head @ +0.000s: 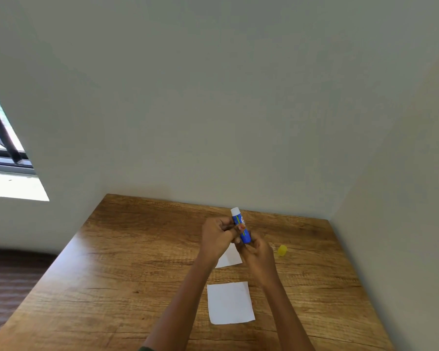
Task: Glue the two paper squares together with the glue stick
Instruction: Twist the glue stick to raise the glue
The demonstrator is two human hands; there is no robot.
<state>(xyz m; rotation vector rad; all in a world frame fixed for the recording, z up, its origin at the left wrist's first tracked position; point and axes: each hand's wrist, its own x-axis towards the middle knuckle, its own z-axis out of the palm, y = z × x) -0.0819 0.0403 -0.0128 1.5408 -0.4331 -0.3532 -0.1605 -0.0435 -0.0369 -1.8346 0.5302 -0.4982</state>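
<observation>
I hold a blue glue stick (240, 225) up over the far middle of the wooden table (127, 274), its white glue end pointing up and away. My left hand (217, 236) grips its middle from the left. My right hand (257, 252) grips its lower end. Its yellow cap (282, 250) lies on the table just right of my right hand. One white paper square (230, 302) lies flat between my forearms. A second white paper square (230, 257) lies farther back, partly hidden under my hands.
The table stands in a corner, with pale walls (238, 122) behind it and along its right side. A window (3, 148) is at the far left. Dark floor (8, 287) shows past the table's left edge.
</observation>
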